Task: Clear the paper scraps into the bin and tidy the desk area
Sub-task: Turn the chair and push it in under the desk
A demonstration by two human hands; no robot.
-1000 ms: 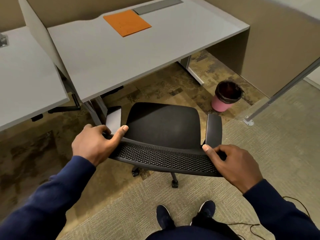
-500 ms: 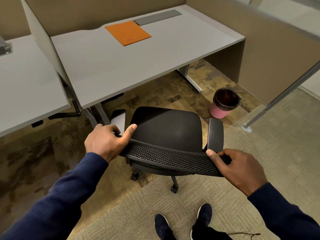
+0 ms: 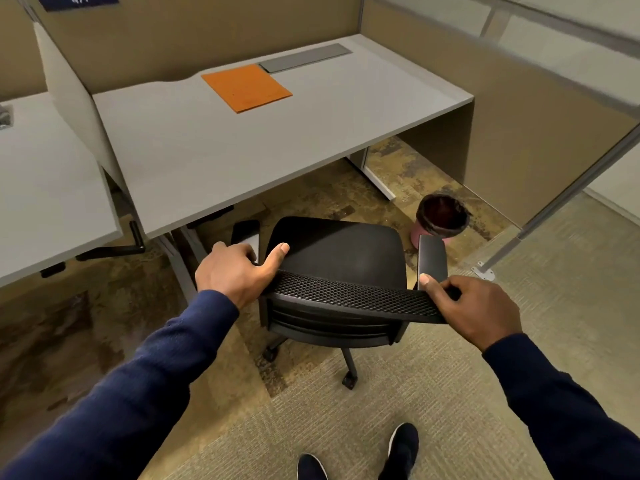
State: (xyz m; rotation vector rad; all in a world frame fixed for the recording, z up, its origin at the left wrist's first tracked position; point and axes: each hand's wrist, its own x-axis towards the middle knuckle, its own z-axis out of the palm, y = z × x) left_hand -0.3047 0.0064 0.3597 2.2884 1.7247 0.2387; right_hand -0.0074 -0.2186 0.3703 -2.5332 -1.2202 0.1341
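Both hands clasp the top rail of the office chair, ready to send it under the desk.

The left hand (image 3: 235, 271) is wrapped over the left end of the mesh backrest (image 3: 349, 296), thumb laid forward along its top; the right hand (image 3: 474, 306) pinches the right end, thumb on top, fingers curled behind. The rail's long axis runs left to right between them, so neither hand is the nearer one. The chair (image 3: 339, 258) faces the grey desk (image 3: 242, 150), seat front just at the desk edge, the opening straight ahead of the grip. On the desktop lie an orange pad (image 3: 246, 86) and a grey strip (image 3: 304, 57); no paper scraps show. The pink bin (image 3: 438, 220) with its dark liner stands on the floor just beyond the right armrest (image 3: 431, 258), which a straight push should probably clear.
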